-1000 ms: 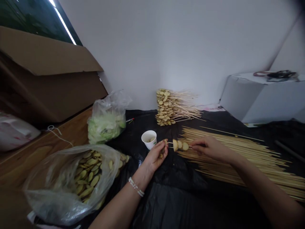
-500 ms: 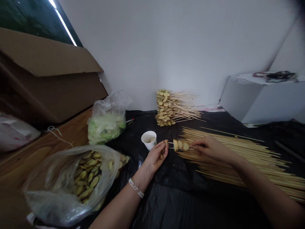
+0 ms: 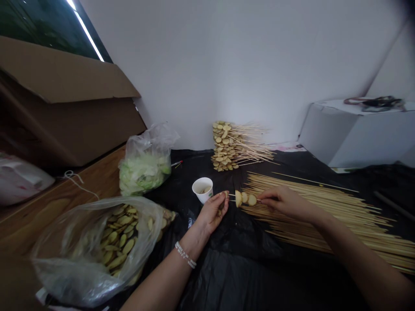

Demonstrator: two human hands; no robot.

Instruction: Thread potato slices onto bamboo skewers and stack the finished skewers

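My left hand (image 3: 212,211) is closed on a few pale vegetable slices and presses one onto the tip of a bamboo skewer. My right hand (image 3: 285,201) pinches that skewer, which carries three slices (image 3: 245,198) threaded on it. The skewer lies level between both hands, just above the black plastic sheet (image 3: 233,259). A small white paper cup (image 3: 202,189) stands just left of my left hand.
A clear bag of sliced vegetable (image 3: 106,242) lies at lower left, a bag of green leaves (image 3: 145,166) behind it. Finished skewers (image 3: 233,146) are stacked by the wall. Loose bamboo sticks (image 3: 324,211) spread under my right arm. A cardboard box (image 3: 65,103) and a white box (image 3: 356,129) flank the area.
The skewer with its slices has shifted slightly left toward my left hand. Both hands otherwise hold their places.
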